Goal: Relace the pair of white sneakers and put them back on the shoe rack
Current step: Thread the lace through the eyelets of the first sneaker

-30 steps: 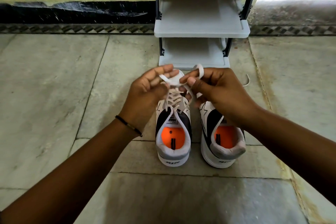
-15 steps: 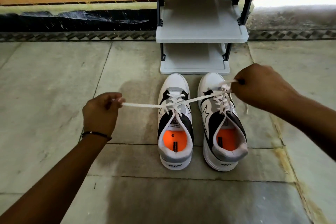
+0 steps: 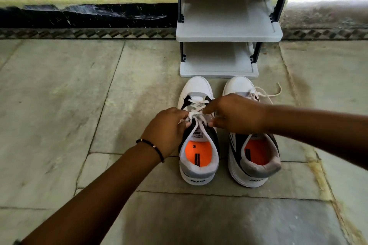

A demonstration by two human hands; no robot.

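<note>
Two white sneakers with black panels and orange insoles stand side by side on the floor, toes toward the shoe rack (image 3: 229,35). Over the left sneaker (image 3: 199,157) my left hand (image 3: 169,127) and my right hand (image 3: 237,114) meet at the top of its white lace (image 3: 196,109), each pinching part of the lace near the tongue. The right sneaker (image 3: 253,161) is partly covered by my right forearm; its lace ends trail loose to the right of its toe.
The grey shoe rack has two bare shelves in view and black side posts, directly beyond the shoe toes. Stone floor tiles spread to the left and in front. A dark patterned wall base runs behind the rack.
Half a second ago my hands were spread wide, pulling the left sneaker's lace taut sideways. Now both hands have come back together over that shoe's tongue.
</note>
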